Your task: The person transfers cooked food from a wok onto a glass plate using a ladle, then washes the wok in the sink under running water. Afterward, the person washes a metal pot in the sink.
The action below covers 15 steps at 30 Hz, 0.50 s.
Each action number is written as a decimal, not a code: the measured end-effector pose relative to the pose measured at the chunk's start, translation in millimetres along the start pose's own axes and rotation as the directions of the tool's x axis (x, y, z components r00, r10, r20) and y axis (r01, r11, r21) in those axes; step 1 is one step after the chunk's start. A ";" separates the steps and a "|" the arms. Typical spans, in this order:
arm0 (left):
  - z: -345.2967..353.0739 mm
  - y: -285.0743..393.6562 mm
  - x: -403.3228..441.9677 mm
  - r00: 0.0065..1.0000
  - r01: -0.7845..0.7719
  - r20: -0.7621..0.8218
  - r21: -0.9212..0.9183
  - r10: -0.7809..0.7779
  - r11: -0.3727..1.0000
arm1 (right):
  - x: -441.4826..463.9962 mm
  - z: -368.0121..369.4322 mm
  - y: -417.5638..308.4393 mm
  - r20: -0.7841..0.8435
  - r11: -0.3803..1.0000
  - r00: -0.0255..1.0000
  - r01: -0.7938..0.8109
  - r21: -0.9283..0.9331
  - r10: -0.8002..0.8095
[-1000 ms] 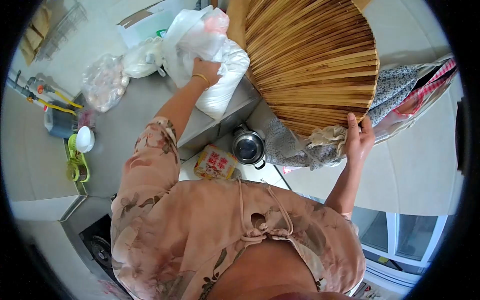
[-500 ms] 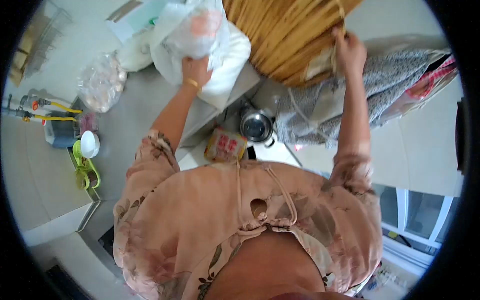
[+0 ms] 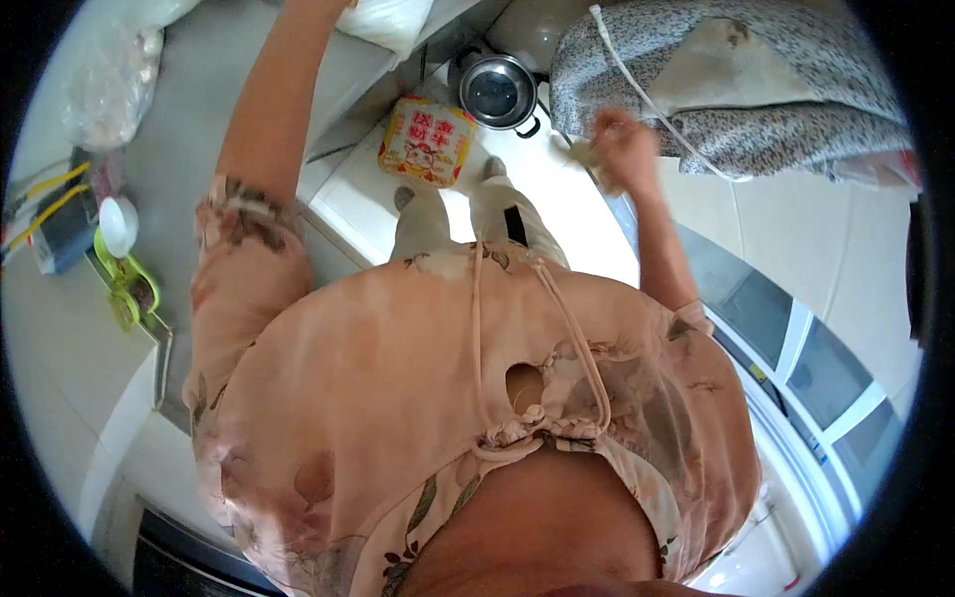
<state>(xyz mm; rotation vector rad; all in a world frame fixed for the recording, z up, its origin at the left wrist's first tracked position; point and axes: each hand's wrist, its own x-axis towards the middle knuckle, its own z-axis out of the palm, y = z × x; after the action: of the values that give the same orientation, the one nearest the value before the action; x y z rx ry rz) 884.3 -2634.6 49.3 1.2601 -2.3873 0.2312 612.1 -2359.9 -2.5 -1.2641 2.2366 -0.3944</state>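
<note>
At the top edge, only the wrist end of my left hand (image 3: 323,6) shows beside a white bag (image 3: 393,20); its fingers are cut off. My right hand (image 3: 625,149) is smeared by motion, its fingers curled around something pale that I cannot make out. It is in front of a grey speckled cloth (image 3: 796,134) with a pale patch and a white cord (image 3: 642,90). Left of that hand, a lidded pot (image 3: 497,92) stands low down near a red and yellow package (image 3: 428,141).
The grey counter (image 3: 214,90) holds a clear plastic bag (image 3: 114,90), a white bowl (image 3: 118,227) and a green holder (image 3: 124,284) along its left side. Yellow hoses (image 3: 50,204) are at the far left. A glass-paned frame (image 3: 836,383) lies at the right.
The view has shifted so the woven fan is out of sight and most of the white bag is cut off. My right hand has come down, away from where the fan was. More floor shows.
</note>
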 end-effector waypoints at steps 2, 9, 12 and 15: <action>-25.8 23.6 -39.4 0.987 0.004 -0.160 -0.046 -0.011 0.999 | -8.8 66.5 53.4 0.292 0.998 0.956 -0.016 -0.069 0.035; 46.1 98.8 -330.9 0.787 0.609 0.233 -0.147 -0.571 0.780 | 33.9 240.6 281.6 0.753 0.639 0.499 -0.757 0.138 0.428; 74.9 164.8 -448.1 0.665 0.695 0.453 -0.085 -0.594 0.714 | 62.8 284.1 322.4 0.757 0.305 0.347 -0.930 0.203 0.554; 101.1 211.7 -507.6 0.378 0.859 0.695 -0.017 -0.612 0.511 | 96.0 325.1 331.8 0.710 0.161 0.313 -0.948 0.275 0.631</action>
<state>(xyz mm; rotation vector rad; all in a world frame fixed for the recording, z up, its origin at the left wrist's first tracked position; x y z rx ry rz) 933.0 -2168.6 -256.1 2.3079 -1.7758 -1.0594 529.1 -2267.2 -460.2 0.3909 1.7120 -0.3466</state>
